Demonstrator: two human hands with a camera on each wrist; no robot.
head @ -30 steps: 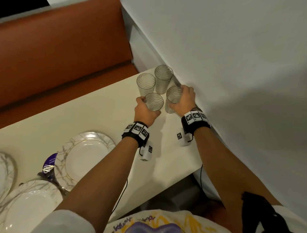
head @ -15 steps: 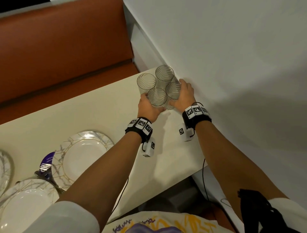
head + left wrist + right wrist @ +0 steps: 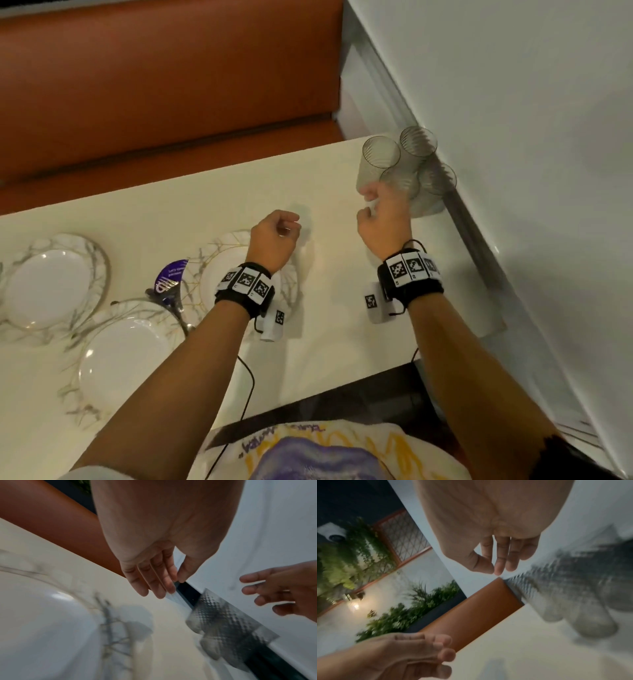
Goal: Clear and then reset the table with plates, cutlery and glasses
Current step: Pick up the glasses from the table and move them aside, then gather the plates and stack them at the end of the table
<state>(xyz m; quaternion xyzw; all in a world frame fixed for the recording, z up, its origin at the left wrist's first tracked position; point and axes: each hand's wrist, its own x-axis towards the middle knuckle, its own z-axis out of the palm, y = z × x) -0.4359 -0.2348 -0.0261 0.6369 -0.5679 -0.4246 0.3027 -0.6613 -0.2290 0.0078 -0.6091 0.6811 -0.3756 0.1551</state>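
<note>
Several ribbed clear glasses (image 3: 400,171) stand bunched together at the table's far right corner, against the wall. They appear blurred in the left wrist view (image 3: 228,622) and the right wrist view (image 3: 573,595). My right hand (image 3: 371,205) hovers just in front of them, fingers loosely curled and empty (image 3: 494,570). My left hand (image 3: 279,229) is further left, above the far rim of a marbled plate (image 3: 222,260). Its fingers are relaxed and hold nothing (image 3: 169,585).
Two more marbled plates (image 3: 51,284) (image 3: 126,356) lie on the cream table (image 3: 171,212) at the left. Cutlery with a purple wrapper (image 3: 171,281) lies between the plates. An orange bench (image 3: 154,85) runs behind the table and a white wall (image 3: 513,137) borders its right side.
Both hands have let go of the glasses and drawn back towards me, the left one further left over the plate. The glasses stay clustered in the corner.
</note>
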